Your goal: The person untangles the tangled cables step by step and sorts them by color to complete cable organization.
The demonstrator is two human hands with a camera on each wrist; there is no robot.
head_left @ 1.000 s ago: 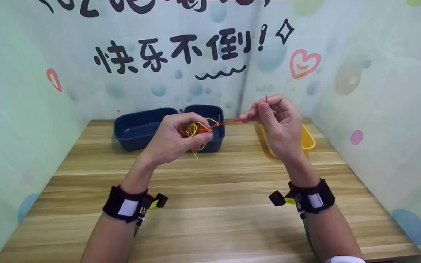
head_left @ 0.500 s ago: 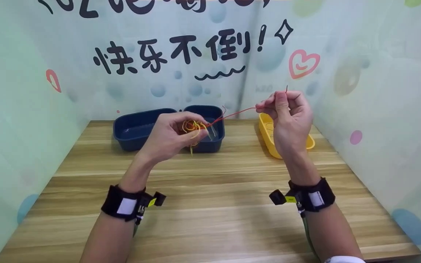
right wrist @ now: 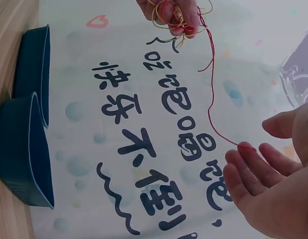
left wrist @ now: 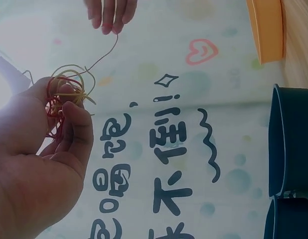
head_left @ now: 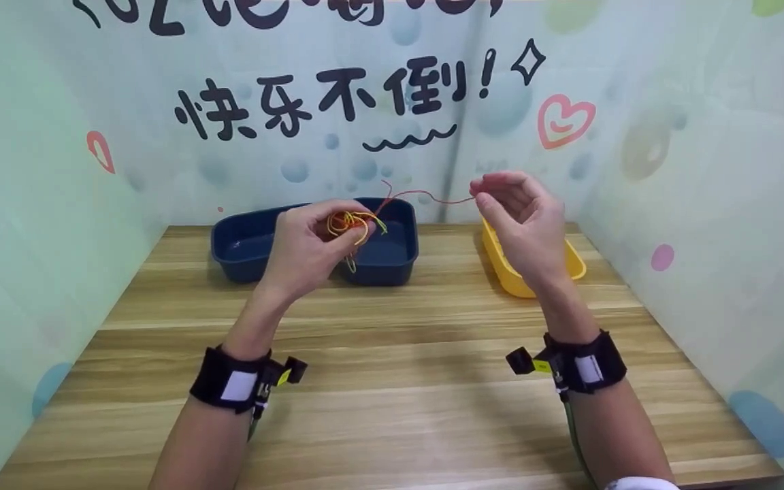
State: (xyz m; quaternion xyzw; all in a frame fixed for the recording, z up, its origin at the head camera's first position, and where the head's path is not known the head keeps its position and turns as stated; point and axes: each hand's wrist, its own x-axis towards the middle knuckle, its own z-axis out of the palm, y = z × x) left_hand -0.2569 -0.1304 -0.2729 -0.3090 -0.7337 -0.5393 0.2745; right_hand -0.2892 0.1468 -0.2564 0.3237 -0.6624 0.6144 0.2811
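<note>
Hands [head_left: 300, 248] [head_left: 528, 228], looped yellow cords [head_left: 350, 221], wavy red strand [right wrist: 212, 82]

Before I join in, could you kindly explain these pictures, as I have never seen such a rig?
There is no machine: a person works with two bare hands. The head view comes from a camera on the person's head, looking forward and down. The two wrist views come from a small black camera on each wrist, so the wall's writing appears turned. On the wood-grain table stand a long dark blue bin, a second dark blue bin beside it, and a yellow bin partly hidden behind the right hand. The left hand holds a tangled bundle of thin red and yellow cords; one loose red strand runs to the right hand's fingertips.
</note>
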